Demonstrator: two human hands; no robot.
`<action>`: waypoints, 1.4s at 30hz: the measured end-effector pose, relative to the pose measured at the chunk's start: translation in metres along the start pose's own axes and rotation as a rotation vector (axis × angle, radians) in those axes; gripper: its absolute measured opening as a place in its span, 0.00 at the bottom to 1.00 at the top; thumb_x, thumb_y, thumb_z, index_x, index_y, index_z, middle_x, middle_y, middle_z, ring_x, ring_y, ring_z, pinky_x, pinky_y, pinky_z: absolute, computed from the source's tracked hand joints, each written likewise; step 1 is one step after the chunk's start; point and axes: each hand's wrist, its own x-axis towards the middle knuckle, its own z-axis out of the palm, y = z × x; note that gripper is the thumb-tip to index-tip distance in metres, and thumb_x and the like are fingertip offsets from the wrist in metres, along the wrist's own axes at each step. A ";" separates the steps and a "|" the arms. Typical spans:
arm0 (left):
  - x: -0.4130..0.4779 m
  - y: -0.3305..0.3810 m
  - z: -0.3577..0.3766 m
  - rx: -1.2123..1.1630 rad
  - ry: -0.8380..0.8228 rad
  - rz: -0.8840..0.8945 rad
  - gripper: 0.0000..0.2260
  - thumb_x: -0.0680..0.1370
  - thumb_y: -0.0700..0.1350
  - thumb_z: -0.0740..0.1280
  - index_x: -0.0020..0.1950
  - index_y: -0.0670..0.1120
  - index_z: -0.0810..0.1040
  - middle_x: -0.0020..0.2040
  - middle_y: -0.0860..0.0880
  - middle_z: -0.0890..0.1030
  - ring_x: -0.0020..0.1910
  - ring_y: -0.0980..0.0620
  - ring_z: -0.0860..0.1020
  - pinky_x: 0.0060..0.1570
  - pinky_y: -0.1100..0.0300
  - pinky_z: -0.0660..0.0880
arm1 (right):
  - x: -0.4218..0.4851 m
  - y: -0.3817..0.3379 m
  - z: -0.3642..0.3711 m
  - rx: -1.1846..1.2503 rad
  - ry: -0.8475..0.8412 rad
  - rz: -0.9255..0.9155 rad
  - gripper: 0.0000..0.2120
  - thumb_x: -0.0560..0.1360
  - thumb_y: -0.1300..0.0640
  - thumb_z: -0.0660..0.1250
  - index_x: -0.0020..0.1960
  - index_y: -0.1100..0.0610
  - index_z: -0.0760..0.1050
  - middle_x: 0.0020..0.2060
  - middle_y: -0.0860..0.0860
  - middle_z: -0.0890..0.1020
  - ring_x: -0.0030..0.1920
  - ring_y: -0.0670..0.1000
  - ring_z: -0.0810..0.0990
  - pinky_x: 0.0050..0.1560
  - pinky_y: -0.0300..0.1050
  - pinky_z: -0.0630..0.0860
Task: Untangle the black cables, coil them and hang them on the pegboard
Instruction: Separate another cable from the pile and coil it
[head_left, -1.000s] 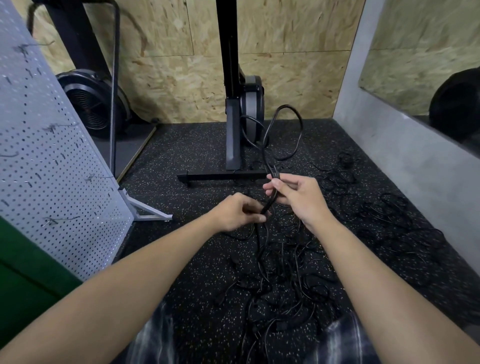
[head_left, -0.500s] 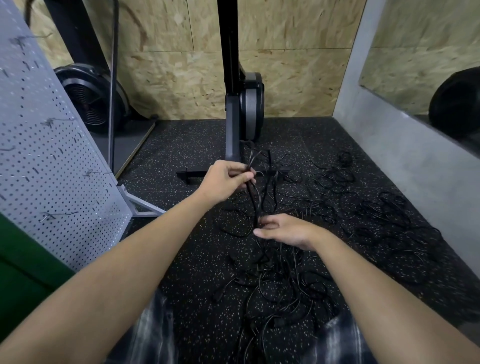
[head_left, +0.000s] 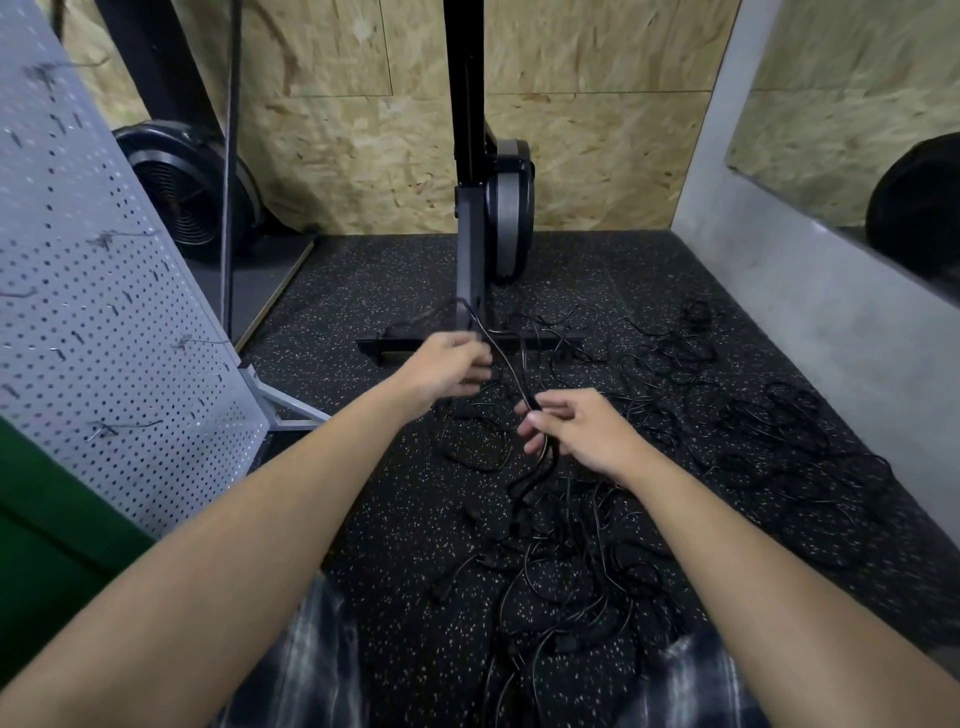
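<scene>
Left grip (head_left: 447, 366), right grip (head_left: 576, 431) pinch thin black cable (head_left: 511, 374) above tangle (head_left: 561, 545).

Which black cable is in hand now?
The cable held between the left hand and right hand, raised off the speckled mat; the other cables lie loose in tangles on it.

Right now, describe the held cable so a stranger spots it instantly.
Find the black upright machine at the chipboard wall. Before its floor bar, left hand and right hand hold one raised cable. It alone hangs in the air; the other cables lie tangled on the floor.
</scene>
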 end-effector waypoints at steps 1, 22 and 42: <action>-0.002 -0.006 0.000 0.140 -0.069 -0.032 0.20 0.84 0.40 0.65 0.76 0.43 0.71 0.62 0.47 0.82 0.57 0.51 0.83 0.56 0.55 0.82 | 0.001 -0.002 -0.001 0.007 0.038 -0.027 0.09 0.84 0.60 0.66 0.62 0.56 0.82 0.48 0.50 0.88 0.44 0.51 0.88 0.34 0.27 0.72; -0.002 -0.020 0.011 0.299 -0.140 0.356 0.04 0.80 0.40 0.73 0.53 0.46 0.87 0.46 0.52 0.88 0.50 0.53 0.86 0.54 0.56 0.82 | 0.011 -0.011 -0.013 0.153 0.086 0.176 0.14 0.82 0.50 0.69 0.65 0.53 0.79 0.57 0.50 0.87 0.54 0.45 0.86 0.59 0.44 0.82; 0.019 -0.037 -0.017 0.585 -0.031 -0.166 0.14 0.80 0.38 0.69 0.66 0.42 0.80 0.52 0.45 0.84 0.39 0.49 0.83 0.34 0.58 0.80 | 0.006 -0.007 -0.029 0.173 0.139 0.055 0.15 0.83 0.67 0.64 0.64 0.53 0.81 0.50 0.52 0.88 0.49 0.48 0.85 0.58 0.45 0.81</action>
